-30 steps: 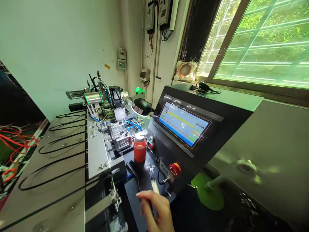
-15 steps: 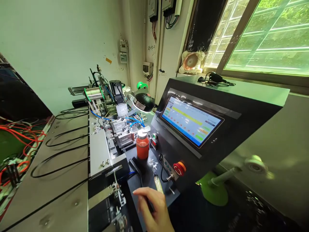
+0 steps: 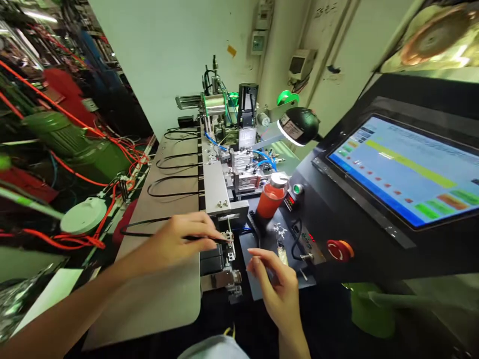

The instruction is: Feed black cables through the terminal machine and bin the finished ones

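My left hand reaches in from the left over the bench. Its thumb and fingers pinch a thin black cable, whose tip points at a small metal fixture on the machine's near end. Right of that fixture, my right hand is raised over a dark plate, apart from the left one. Thumb and index fingertips come together there; anything between them is too small to make out. Behind the right hand lie a light strip and a black-handled thing.
A red jar with a white lid stands behind the plate. On the right are a tilted touchscreen and a red emergency stop button. A black lamp hangs over the machine. Black cable loops lie along the bench.
The view has swung left and down. My left hand has come into view with the cable at the fixture. My right hand stays near the plate, fingertips now together.
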`<state>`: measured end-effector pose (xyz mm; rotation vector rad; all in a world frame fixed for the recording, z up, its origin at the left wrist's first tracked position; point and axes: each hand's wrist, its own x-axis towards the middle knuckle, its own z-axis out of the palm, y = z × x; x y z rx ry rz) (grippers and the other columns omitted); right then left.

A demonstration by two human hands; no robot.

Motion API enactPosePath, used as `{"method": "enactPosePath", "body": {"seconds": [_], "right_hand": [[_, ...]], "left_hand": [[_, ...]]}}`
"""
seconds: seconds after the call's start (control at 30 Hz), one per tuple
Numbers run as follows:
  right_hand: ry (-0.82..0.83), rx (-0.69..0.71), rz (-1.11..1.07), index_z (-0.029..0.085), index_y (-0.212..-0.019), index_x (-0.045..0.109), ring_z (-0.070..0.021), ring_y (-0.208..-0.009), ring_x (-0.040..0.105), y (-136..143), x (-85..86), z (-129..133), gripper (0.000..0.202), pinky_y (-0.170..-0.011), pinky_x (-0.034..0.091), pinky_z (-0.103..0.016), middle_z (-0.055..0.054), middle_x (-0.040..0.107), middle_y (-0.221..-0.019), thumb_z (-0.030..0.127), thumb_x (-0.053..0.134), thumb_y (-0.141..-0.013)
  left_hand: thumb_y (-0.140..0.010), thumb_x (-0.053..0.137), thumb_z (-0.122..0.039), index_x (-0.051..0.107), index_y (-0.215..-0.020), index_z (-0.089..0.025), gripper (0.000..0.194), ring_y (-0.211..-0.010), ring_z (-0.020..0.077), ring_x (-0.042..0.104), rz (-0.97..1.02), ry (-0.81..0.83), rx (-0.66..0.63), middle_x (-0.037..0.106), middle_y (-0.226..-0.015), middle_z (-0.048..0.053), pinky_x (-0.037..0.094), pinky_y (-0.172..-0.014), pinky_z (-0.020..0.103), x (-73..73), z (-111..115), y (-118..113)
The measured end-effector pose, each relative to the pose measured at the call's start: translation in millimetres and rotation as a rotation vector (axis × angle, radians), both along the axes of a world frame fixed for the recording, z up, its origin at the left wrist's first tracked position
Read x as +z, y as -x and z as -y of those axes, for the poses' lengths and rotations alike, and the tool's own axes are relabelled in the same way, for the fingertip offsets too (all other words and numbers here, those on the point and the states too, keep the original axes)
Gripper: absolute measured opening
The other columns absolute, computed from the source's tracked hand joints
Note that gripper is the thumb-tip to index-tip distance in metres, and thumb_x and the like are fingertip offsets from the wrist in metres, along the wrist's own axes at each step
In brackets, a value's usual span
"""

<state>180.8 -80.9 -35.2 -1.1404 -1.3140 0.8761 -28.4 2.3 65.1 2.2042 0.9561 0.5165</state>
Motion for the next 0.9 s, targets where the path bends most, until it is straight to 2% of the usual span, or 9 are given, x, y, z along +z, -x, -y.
{"method": "enactPosePath", "body": {"seconds": [0.13, 0.23, 0.3, 0.4, 0.57, 0.63, 0.77, 0.9], "right_hand": [[0.111, 0.010, -0.090, 0.020, -0.088, 0.067, -0.0137, -0.069, 0.063, 5, -4.5, -4, 0.011, -0.062, 0.048, -0.021, -0.001, 0.067, -0.077, 0.027, 0.059, -0.090], [0.155, 0.033, -0.164, 0.019, -0.086, 0.067, -0.0142, -0.068, 0.061, 13, -11.8, -10, 0.014, -0.059, 0.046, -0.021, -0.002, 0.066, -0.075, 0.031, 0.060, -0.089], [0.163, 0.044, -0.189, 0.018, -0.087, 0.067, -0.0140, -0.068, 0.059, 18, -15.3, -14, 0.015, -0.058, 0.045, -0.021, -0.002, 0.065, -0.076, 0.032, 0.059, -0.089], [0.154, 0.083, -0.168, 0.017, -0.082, 0.065, -0.0127, -0.064, 0.054, 17, -15.8, -18, 0.017, -0.057, 0.042, -0.022, -0.001, 0.061, -0.071, 0.030, 0.057, -0.090], [0.146, 0.350, -0.022, 0.016, -0.065, 0.058, -0.0112, -0.059, 0.045, 4, -8.7, -21, 0.025, -0.055, 0.036, -0.023, 0.002, 0.051, -0.061, 0.026, 0.059, -0.088], [0.114, 0.280, -0.035, 0.017, -0.067, 0.058, -0.0112, -0.059, 0.045, 6, -7.3, -21, 0.024, -0.054, 0.036, -0.023, 0.002, 0.052, -0.062, 0.025, 0.058, -0.089], [-0.117, -0.061, -0.116, 0.018, -0.078, 0.059, -0.0123, -0.063, 0.050, 29, -9.5, -19, 0.015, -0.056, 0.038, -0.024, 0.001, 0.054, -0.068, 0.020, 0.055, -0.092], [-0.258, -0.240, -0.030, 0.020, -0.080, 0.053, -0.0124, -0.060, 0.047, 49, -13.6, -18, 0.015, -0.054, 0.038, -0.025, 0.001, 0.049, -0.067, 0.015, 0.048, -0.093]], "left_hand": [[-0.092, 0.055, -0.026, 0.072, -0.091, -0.018, 0.019, -0.076, 0.0115, 0.062, 0.033, 0.087, 0.049, 0.066, -0.082, 0.002, 0.047, -0.069, 0.020, -22.6, 7, -21], [-0.090, 0.056, -0.024, 0.071, -0.084, -0.016, 0.018, -0.072, 0.0112, 0.060, 0.030, 0.036, 0.106, 0.065, -0.077, 0.002, 0.045, -0.066, 0.020, -41.5, 11, -29], [-0.091, 0.055, -0.024, 0.070, -0.081, -0.016, 0.019, -0.071, 0.0107, 0.059, 0.008, 0.004, 0.114, 0.064, -0.077, 0.002, 0.043, -0.062, 0.019, -48.8, 14, -28], [-0.091, 0.054, -0.025, 0.070, -0.083, -0.017, 0.020, -0.067, 0.0097, 0.057, -0.074, -0.047, 0.097, 0.063, -0.078, 0.001, 0.040, -0.058, 0.019, -50.5, 17, -23], [-0.091, 0.054, -0.025, 0.070, -0.081, -0.018, 0.020, -0.064, 0.0089, 0.054, -0.213, -0.054, -0.113, 0.060, -0.076, 0.000, 0.037, -0.059, 0.020, -42.4, 13, -18], [-0.091, 0.055, -0.024, 0.069, -0.079, -0.018, 0.019, -0.065, 0.0092, 0.054, -0.155, -0.006, -0.078, 0.059, -0.073, -0.001, 0.038, -0.060, 0.020, -40.6, 13, -20], [-0.090, 0.055, -0.026, 0.065, -0.075, -0.015, 0.021, -0.064, 0.0093, 0.053, 0.052, 0.154, 0.156, 0.055, -0.071, -0.001, 0.040, -0.060, 0.020, -42.7, 19, -29], [-0.090, 0.054, -0.031, 0.063, -0.077, -0.015, 0.023, -0.060, 0.0084, 0.053, 0.155, 0.294, 0.231, 0.055, -0.074, -0.001, 0.040, -0.053, 0.019, -47.5, 27, -35]]}}
